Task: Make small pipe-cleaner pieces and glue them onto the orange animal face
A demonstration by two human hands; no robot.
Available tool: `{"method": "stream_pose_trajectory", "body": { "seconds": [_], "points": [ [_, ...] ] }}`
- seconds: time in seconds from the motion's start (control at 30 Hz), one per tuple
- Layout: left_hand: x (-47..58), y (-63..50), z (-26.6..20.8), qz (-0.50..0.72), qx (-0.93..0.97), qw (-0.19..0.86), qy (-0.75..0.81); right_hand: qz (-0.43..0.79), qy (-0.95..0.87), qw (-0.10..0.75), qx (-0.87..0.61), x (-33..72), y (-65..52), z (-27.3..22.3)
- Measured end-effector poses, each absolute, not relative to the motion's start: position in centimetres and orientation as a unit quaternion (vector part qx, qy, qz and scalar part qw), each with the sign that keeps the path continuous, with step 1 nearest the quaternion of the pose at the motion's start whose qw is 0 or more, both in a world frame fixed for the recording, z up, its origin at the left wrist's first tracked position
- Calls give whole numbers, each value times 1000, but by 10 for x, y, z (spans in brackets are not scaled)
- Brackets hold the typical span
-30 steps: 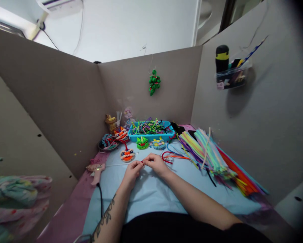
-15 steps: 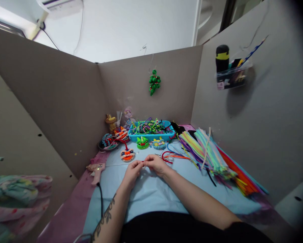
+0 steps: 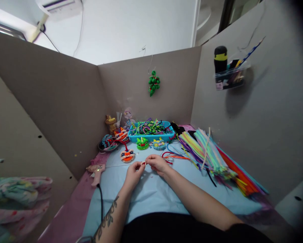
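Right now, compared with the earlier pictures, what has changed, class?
The left hand has shifted slightly right, as have the right hand's fingertips; more of a small red-and-white piece shows between them. No release is visible. The orange-and-white animal face, pink glue gun and blue tray stayed put.

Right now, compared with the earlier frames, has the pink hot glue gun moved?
No. Judged against the blue plastic tray, the pink hot glue gun lies in the same place, with no visible shift either way.
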State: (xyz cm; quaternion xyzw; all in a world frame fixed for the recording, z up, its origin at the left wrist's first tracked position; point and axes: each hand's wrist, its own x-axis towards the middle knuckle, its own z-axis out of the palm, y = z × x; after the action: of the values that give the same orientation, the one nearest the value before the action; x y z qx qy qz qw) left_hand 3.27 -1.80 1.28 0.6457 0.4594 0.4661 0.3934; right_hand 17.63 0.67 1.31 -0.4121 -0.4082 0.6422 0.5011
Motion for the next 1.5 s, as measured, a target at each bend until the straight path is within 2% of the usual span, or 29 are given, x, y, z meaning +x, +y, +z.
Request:
{"method": "stream_pose_trajectory", "body": {
  "seconds": [0.2, 0.33, 0.53, 0.7, 1.0, 1.3, 1.5],
  "points": [
    [31, -19, 12, 429, 716, 305, 459, 601, -473, 458, -454, 185, 6, 17],
    [32, -20, 11, 412, 728, 283, 470, 599, -485, 433, -467, 190, 7, 17],
    [32, -18, 9, 437, 662, 390, 468, 531, -544, 470, -448, 184, 2, 20],
    [33, -16, 8, 433, 594, 497, 460, 538, -541, 468, -446, 178, -1, 21],
    [31, -16, 7, 447, 573, 523, 445, 530, -567, 457, -434, 182, 1, 17],
    [31, -15, 5, 434, 617, 473, 456, 448, -624, 461, -444, 178, -5, 25],
    [31, -19, 7, 435, 669, 381, 467, 417, -644, 454, -454, 178, -7, 28]
  ]
}}
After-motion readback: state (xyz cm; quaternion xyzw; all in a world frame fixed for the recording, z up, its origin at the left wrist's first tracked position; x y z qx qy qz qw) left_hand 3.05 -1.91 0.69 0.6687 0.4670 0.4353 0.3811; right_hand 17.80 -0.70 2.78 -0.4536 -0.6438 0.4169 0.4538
